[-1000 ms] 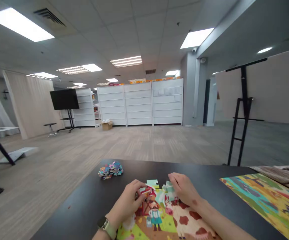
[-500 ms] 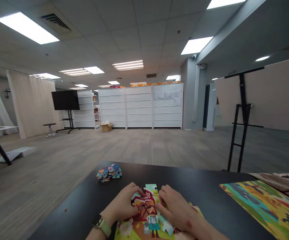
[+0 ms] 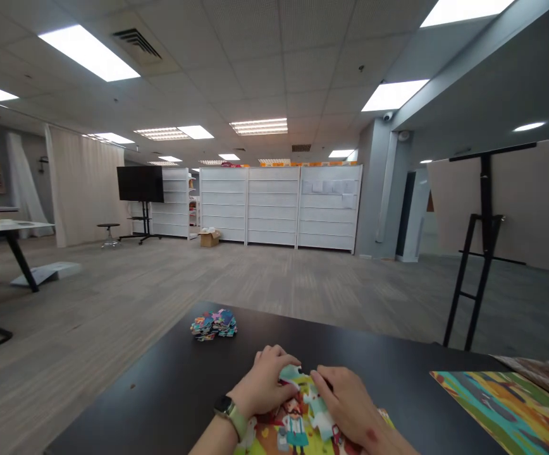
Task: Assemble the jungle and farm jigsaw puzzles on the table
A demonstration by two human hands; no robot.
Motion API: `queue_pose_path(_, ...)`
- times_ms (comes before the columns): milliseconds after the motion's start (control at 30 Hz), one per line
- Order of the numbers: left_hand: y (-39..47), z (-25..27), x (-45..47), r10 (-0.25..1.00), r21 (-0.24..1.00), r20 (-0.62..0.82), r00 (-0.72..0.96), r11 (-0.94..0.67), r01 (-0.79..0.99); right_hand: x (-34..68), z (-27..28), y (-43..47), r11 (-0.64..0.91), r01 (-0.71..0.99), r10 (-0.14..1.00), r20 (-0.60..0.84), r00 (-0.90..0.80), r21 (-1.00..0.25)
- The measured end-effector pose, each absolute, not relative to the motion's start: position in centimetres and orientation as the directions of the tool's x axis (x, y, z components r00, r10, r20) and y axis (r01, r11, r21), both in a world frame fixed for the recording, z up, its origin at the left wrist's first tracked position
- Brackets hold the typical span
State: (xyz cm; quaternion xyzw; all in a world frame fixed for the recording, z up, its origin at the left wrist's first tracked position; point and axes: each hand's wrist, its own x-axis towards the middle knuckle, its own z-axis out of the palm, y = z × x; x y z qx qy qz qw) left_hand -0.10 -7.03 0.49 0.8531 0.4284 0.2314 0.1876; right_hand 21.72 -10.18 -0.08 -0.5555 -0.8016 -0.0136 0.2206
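Note:
A partly joined jigsaw puzzle (image 3: 296, 426) lies on the black table close to me, showing a farmer in a blue apron on a yellow-green and red ground. Fingers and thumb of my left hand (image 3: 265, 378) close around a pale blue and dark red puzzle piece (image 3: 289, 374) at its top left. My right hand (image 3: 348, 398) is curled at the top right edge, thumb and index against the puzzle; its other fingertips are hidden. A pale blue and white piece (image 3: 319, 412) shows beside the right thumb. A watch with a green strap (image 3: 231, 414) is on my left wrist.
A pile of loose puzzle pieces (image 3: 214, 325) stands at the black table's (image 3: 170, 379) far left. A colourful picture sheet (image 3: 506, 401) lies at the right, near striped cloth (image 3: 540, 373). Beyond the table stand a black easel (image 3: 476, 272) and white shelves (image 3: 272, 208).
My left hand has moved to the puzzle's upper edge, nearer my right hand. The red barn piece is now mostly covered. The whole view has shifted slightly.

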Motion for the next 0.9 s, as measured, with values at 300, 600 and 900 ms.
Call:
queue_pose_path(300, -8.3, 0.3, -7.2, 0.878, 0.393, 0.279, 0.389, -0.474, 0.788, 23.8, 0.0, -8.2, 0.274, 0.945, 0.903, 0.387, -0.188, -0.18)
queue_pose_path(600, -9.6, 0.6, -3.3, 0.859, 0.394, 0.324, 0.396, -0.504, 0.769, 22.2, 0.1, -9.6, 0.406, 0.891, 0.891, 0.306, -0.336, -0.203)
queue_pose_path(900, -9.5, 0.1, -0.8, 0.848, 0.437, 0.278, 0.452, -0.53, 0.727, 21.3, 0.4, -10.5, 0.405, 0.883, 0.894, 0.303, -0.329, -0.236)
